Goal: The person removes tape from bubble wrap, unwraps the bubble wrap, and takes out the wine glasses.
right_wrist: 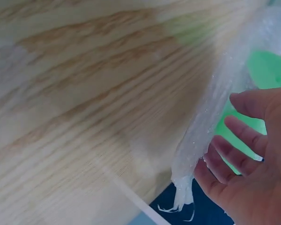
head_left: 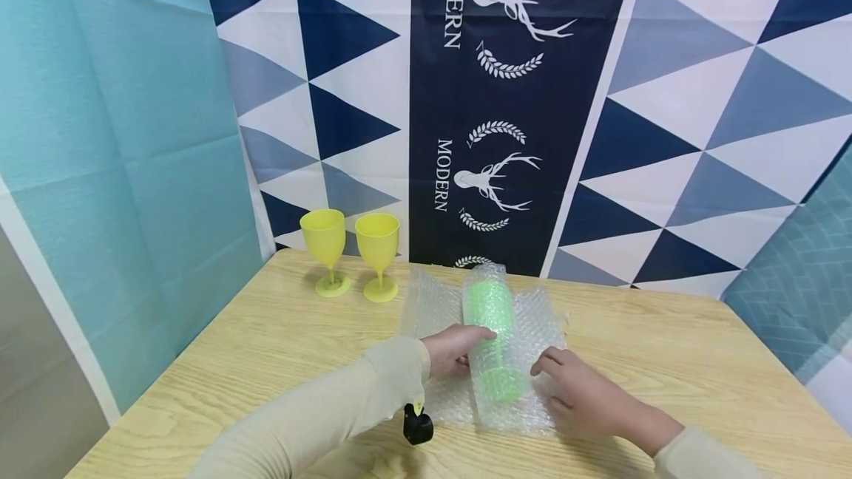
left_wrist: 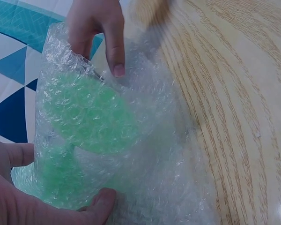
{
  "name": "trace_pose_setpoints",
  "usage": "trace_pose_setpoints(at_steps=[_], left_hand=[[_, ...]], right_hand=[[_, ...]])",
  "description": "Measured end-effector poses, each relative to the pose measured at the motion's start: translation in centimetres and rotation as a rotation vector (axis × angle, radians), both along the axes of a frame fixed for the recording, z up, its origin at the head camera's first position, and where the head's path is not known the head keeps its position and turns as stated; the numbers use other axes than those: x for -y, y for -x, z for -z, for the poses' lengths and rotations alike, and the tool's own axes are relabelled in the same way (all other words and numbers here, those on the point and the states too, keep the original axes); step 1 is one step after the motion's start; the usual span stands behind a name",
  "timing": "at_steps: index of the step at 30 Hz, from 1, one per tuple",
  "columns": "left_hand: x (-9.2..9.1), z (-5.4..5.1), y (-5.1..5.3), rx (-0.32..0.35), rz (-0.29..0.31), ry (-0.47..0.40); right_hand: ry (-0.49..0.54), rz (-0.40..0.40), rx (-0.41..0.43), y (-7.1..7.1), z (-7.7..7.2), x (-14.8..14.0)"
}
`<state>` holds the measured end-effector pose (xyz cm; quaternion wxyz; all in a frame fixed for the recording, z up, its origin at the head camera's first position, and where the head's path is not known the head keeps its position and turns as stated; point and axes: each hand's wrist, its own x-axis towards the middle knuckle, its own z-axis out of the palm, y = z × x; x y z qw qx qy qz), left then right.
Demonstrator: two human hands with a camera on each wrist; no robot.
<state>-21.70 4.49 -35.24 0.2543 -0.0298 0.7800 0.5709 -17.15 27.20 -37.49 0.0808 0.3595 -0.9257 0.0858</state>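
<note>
A green goblet (head_left: 491, 309) lies on its side under a layer of bubble wrap (head_left: 542, 324), bowl toward the wall and round foot toward me. My left hand (head_left: 455, 346) holds it through the wrap, thumb on top and fingers at its left side; in the left wrist view the thumb presses beside the green foot (left_wrist: 91, 119). Close to the wrap's right side is my right hand (head_left: 586, 390). Its thumb and fingers are apart and loosely bent in the right wrist view, with no wrap pinched between them.
Two yellow goblets (head_left: 377, 242) stand upright at the back left of the wooden table (head_left: 665, 361). A patterned cloth (head_left: 359, 94) hangs behind the table, and a teal curtain (head_left: 153, 168) is on the left. A small black device (head_left: 418, 425) hangs at my left wrist.
</note>
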Motion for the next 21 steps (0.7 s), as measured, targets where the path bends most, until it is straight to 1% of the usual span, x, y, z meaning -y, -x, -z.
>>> trace_pose_setpoints(at_steps=[2,4,6,8,12,16,18,21], left_hand=[[0.0,0.0,0.0,-0.004,-0.001,0.000],[0.0,0.0,0.0,-0.005,-0.001,-0.002],[0.0,0.0,0.0,-0.006,0.000,-0.006],[0.0,0.0,0.0,-0.006,0.000,-0.011],[0.0,-0.1,-0.1,-0.007,-0.008,-0.015],[-0.1,-0.3,-0.3,-0.016,-0.010,-0.029],[-0.1,-0.4,-0.4,-0.020,-0.011,-0.045],[0.0,-0.4,-0.7,-0.039,-0.020,-0.042]], right_hand=[[-0.010,-0.054,-0.057,-0.1,0.3,0.0],[-0.027,-0.087,-0.102,-0.1,0.5,0.0],[-0.042,-0.105,-0.137,-0.1,0.7,0.0],[-0.067,-0.099,-0.158,-0.1,0.8,0.2],[-0.124,-0.075,-0.154,0.0,0.8,0.6],[-0.164,-0.047,-0.128,0.1,0.7,0.9],[-0.179,-0.027,-0.101,0.1,0.7,1.0],[-0.195,0.009,-0.041,0.0,0.5,1.1]])
